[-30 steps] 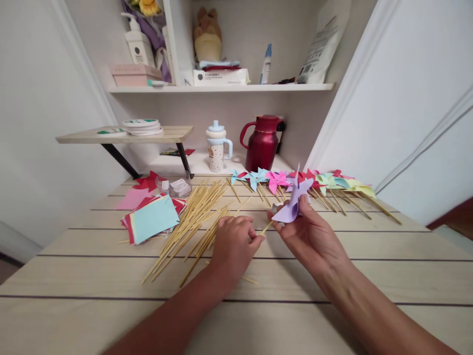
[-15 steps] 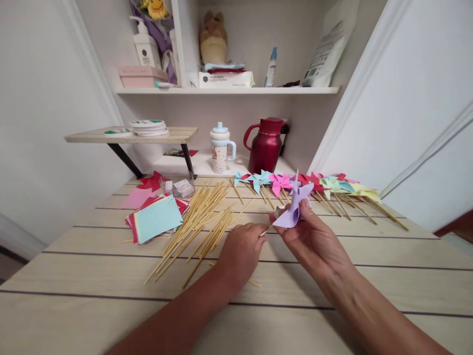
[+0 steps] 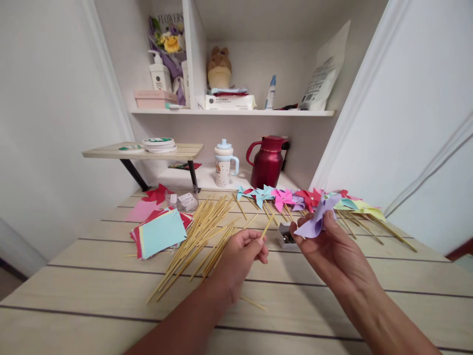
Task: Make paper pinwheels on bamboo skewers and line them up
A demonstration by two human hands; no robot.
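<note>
My left hand is closed around a thin wooden stick, whose upper end points up and to the right. To its right, my right hand grips a purple paper pinwheel between thumb and fingers, raised above the table. The stick and the pinwheel are apart. Between the hands, a small box with tiny dark metal pieces stands on the table. A bundle of wooden sticks lies just left of my left hand.
Finished pinwheels on sticks lie in a row along the back. At left are stacked coloured paper sheets, a red paper pinwheel and a clear bag. A cup and red jug stand behind.
My right hand has moved right with the pinwheel, away from my left hand. The stick in my left hand now tilts upward. The small box shows more fully, and the camera view has tilted up.
</note>
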